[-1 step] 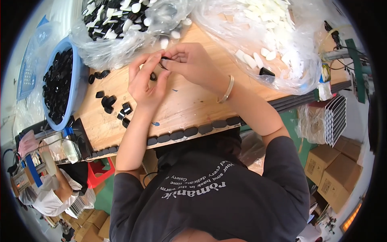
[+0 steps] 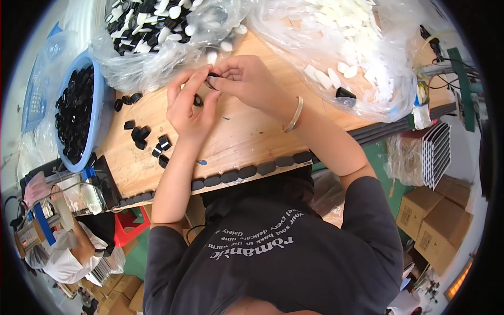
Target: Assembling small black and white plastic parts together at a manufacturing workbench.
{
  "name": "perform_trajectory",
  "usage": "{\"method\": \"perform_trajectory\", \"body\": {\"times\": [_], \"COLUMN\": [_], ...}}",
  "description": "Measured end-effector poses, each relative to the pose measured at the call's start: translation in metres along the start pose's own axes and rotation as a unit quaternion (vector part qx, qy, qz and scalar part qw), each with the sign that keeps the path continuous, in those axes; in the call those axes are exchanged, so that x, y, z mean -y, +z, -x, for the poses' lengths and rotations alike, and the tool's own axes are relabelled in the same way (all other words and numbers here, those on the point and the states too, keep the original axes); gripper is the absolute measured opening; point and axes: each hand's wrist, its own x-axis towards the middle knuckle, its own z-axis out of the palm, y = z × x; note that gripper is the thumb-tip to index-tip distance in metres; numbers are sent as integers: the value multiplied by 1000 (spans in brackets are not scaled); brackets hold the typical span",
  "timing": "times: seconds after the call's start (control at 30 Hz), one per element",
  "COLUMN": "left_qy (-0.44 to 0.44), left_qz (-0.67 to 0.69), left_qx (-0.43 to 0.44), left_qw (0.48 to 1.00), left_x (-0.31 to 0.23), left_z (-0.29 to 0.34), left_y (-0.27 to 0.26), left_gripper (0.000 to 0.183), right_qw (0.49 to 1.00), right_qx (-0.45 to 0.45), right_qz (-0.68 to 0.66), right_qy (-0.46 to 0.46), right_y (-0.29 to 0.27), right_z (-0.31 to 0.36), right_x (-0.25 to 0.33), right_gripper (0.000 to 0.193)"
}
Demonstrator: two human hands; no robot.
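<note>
Over the wooden table [image 2: 247, 128], my two hands meet at a small dark, curved black piece [image 2: 212, 79]. My right hand [image 2: 249, 81] pinches it between thumb and bent fingers. My left hand [image 2: 190, 107] steadies it from the other side with its fingertips, the thumb held apart below. Much of the piece is hidden by the fingers. Another small black ring-like piece [image 2: 198, 100] shows in the gap between my left thumb and fingers. Loose black pieces [image 2: 139, 134] lie on the table left of my left hand.
A blue basin [image 2: 98, 126] full of black pieces stands at the left. Behind my hands, a clear plastic bag [image 2: 131, 71] holds mixed black and white pieces. White pieces [image 2: 349, 23] lie on plastic at the back right. Dark oval pads [image 2: 230, 176] line the table's front edge.
</note>
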Motion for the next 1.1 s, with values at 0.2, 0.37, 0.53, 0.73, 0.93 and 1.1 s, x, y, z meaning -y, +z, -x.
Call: {"method": "perform_trajectory", "body": {"times": [0.2,0.37,0.53,0.73,0.93,1.1], "left_qy": [-46,-61,-51,-129,-143,-149], "left_qz": [40,41,54,127,127,103], "left_qx": [2,-9,14,-1,-11,6], "left_qw": [998,997,997,984,981,983], "left_x": [6,8,13,15,13,15], "left_z": [-1,0,-1,-1,-2,1], "left_y": [-2,-8,-7,-7,-10,-10], "left_gripper": [45,42,41,41,42,41], "right_qw": [968,757,664,617,613,802], "right_qx": [-3,-284,-223,-196,-155,-183], "right_qz": [236,585,714,762,774,569], "right_qy": [-84,-57,-5,3,33,-4], "right_y": [-51,-148,-166,-162,-165,-145], "right_z": [-8,-31,-47,-60,-56,-39], "right_x": [22,52,21,15,13,43], "right_gripper": [18,15,15,19,16,23]}}
